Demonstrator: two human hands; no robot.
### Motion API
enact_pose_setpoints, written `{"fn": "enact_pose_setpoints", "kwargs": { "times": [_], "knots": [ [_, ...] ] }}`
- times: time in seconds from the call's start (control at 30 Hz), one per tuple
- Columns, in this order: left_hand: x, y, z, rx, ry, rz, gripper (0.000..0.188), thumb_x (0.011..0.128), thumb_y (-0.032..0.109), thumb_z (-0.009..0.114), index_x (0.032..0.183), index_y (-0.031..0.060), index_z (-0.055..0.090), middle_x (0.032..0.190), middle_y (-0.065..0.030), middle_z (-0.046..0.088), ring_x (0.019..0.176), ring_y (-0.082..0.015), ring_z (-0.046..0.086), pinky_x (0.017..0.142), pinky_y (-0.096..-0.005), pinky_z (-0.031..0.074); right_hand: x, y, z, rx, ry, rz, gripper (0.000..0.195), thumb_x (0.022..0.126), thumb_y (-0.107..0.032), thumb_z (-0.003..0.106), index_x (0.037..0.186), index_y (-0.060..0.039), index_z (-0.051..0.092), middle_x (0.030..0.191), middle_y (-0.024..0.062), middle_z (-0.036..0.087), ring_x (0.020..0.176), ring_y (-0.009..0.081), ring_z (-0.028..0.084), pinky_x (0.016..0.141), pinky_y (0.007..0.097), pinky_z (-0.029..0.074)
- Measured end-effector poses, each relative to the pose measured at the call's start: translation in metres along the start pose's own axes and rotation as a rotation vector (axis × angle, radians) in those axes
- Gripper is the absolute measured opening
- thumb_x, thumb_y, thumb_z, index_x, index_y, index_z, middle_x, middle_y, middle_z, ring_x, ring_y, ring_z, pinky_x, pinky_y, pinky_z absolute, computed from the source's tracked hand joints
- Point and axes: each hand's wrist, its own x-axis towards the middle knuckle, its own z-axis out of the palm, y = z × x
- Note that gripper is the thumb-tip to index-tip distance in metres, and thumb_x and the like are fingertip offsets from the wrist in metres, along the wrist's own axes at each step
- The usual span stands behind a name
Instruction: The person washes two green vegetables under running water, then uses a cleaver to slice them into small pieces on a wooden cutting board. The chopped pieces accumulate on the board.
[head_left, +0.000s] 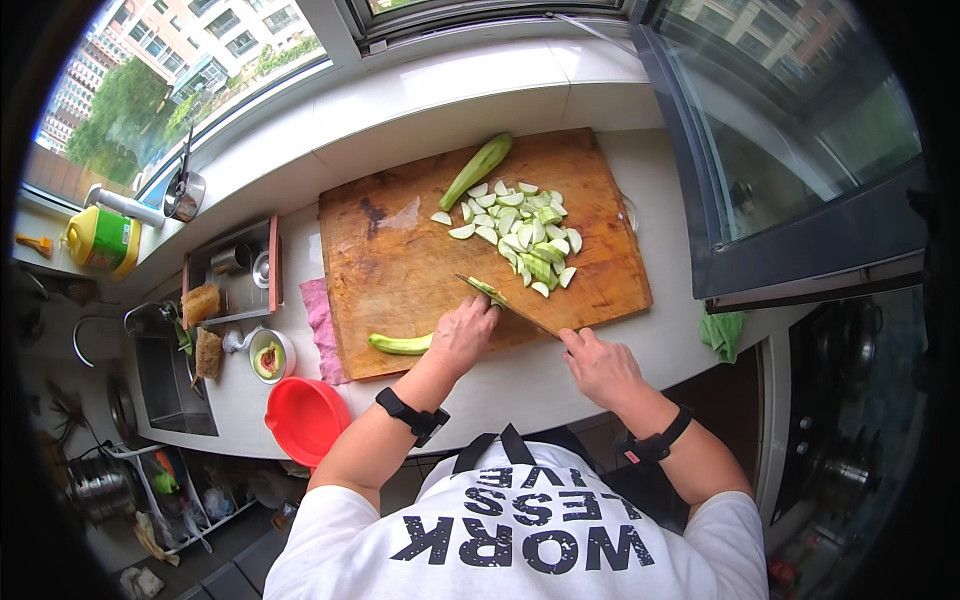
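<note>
My right hand grips the handle end of a kitchen knife, whose blade points up and left across a wooden cutting board. My left hand presses on a piece of pale green zucchini-like squash beside the blade; the fingertips are partly hidden. Another long squash piece lies left of this hand, its right end hidden behind the hand. A pile of cut half-round slices lies on the board's right half. Above the pile rests a larger peeled squash.
Left of the board are a pink cloth, a white bowl with scraps, a red plastic basin at the counter edge, sponges and a sink. An opened window sash overhangs the right, near a green cloth.
</note>
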Motion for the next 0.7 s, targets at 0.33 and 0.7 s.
{"fn": "enact_pose_setpoints", "kwargs": {
  "times": [0.33,0.7],
  "knots": [
    [-0.011,0.002,-0.008,-0.052,0.101,0.021,0.022,0.085,0.008,0.06,0.107,0.007,0.064,0.108,-0.0124,0.061,0.097,-0.0295,0.066,0.072,-0.0397,0.058,-0.006,0.003,0.0,0.013,0.007,-0.015,0.031,0.097,-0.022,0.064,0.125,-0.0124,0.054,0.095,0.0136,0.062,0.076,0.0377,0.067,0.064,0.0503,0.054],
    [-0.018,-0.001,-0.007,-0.024,0.09,0.032,0.017,0.087,0.01,0.061,0.103,0.007,0.065,0.104,-0.0114,0.061,0.097,-0.0271,0.064,0.071,-0.0388,0.058,-0.012,-0.002,0.008,0.013,0.001,-0.022,0.03,0.098,-0.021,0.06,0.125,-0.0106,0.049,0.092,0.0152,0.06,0.073,0.0397,0.068,0.063,0.0521,0.055]
  ]
}}
